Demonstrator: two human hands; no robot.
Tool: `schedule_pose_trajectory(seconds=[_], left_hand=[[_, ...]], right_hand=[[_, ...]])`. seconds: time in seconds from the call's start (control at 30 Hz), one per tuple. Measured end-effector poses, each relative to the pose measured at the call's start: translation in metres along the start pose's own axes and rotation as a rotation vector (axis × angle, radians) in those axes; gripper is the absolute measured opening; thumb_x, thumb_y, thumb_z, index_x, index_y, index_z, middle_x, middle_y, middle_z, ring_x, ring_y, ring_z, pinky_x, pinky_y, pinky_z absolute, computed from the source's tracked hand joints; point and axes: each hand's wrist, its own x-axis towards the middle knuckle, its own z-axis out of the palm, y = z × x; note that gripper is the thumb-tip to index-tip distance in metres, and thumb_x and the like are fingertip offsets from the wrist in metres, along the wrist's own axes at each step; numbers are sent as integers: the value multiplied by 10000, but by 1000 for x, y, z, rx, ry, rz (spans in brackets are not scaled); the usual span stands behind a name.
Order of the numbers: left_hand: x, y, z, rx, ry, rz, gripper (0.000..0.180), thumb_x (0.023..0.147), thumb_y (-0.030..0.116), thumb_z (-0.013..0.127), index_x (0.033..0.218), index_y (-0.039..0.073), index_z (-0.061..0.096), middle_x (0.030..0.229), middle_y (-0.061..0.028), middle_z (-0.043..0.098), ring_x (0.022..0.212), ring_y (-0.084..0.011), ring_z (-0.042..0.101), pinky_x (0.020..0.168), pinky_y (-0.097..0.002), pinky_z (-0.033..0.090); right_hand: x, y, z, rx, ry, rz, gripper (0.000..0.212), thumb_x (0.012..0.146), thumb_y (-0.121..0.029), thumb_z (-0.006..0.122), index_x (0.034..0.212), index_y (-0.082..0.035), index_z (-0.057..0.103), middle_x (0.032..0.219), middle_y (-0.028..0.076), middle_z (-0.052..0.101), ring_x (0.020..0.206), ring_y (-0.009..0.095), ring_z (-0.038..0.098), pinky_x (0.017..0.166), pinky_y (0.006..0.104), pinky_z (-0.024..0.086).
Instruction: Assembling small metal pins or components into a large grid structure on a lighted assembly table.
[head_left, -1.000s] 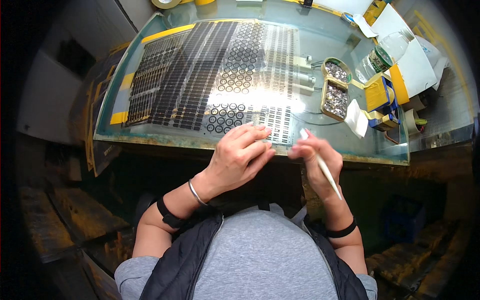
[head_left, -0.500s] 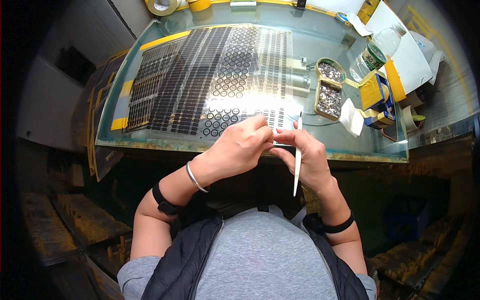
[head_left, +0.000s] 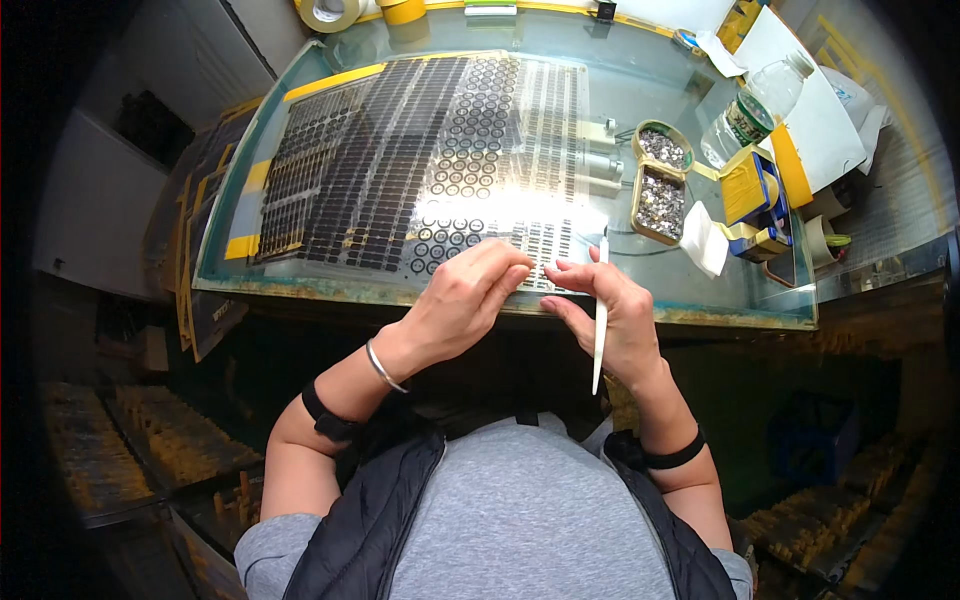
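Observation:
My left hand hovers over the front edge of the glass-topped table, its thumb and fingertips pressed together. Whatever may be in that pinch is too small to make out. A slim white pen-like tool with a thin dark tip is held in my right hand, tip pointing away from me. The right thumb and forefinger are parted and face the left fingertips across a small gap. Behind both hands lie clear film sheets printed with dark bars, and one strip of black rings.
Right of the sheets stand a round tin and a square tin, both full of small shiny pieces. Close by are a folded white tissue, a blue and yellow box and a clear bottle. Tape rolls sit at the back left.
My left hand has drawn back to the left, away from my right fingertips, so a gap shows between them. The right hand keeps the white tool and has barely moved.

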Motion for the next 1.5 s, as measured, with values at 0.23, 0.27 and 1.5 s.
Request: schedule_pose_trajectory(seconds=[0.23, 0.27, 1.5], left_hand=[[-22, 11, 13, 326, 106, 318, 225, 798, 61, 739, 998, -15, 671, 1097, -133, 655, 1082, -306, 608, 869, -394, 513], [-22, 11, 15, 353, 128, 334, 226, 794, 61, 741, 993, -21, 669, 1103, -135, 655, 1104, -308, 604, 882, -400, 512], [26, 17, 7, 142, -122, 8, 120, 784, 40, 715, 822, 28, 601, 792, -114, 564, 760, -286, 603, 684, -384, 489]], right_hand=[[2, -1, 6, -40, 59, -18, 162, 752, 14, 771, 852, -62, 668, 872, 74, 724, 921, 263, 702, 1059, 501, 415], [3, -2, 7, -51, 64, -36, 164, 751, 26, 761, 843, -62, 659, 851, 74, 714, 889, 267, 695, 1050, 505, 424], [-156, 84, -161, -353, 1286, 374, 111, 936, -30, 645, 950, 19, 546, 938, 85, 597, 888, 146, 586, 855, 289, 535]])
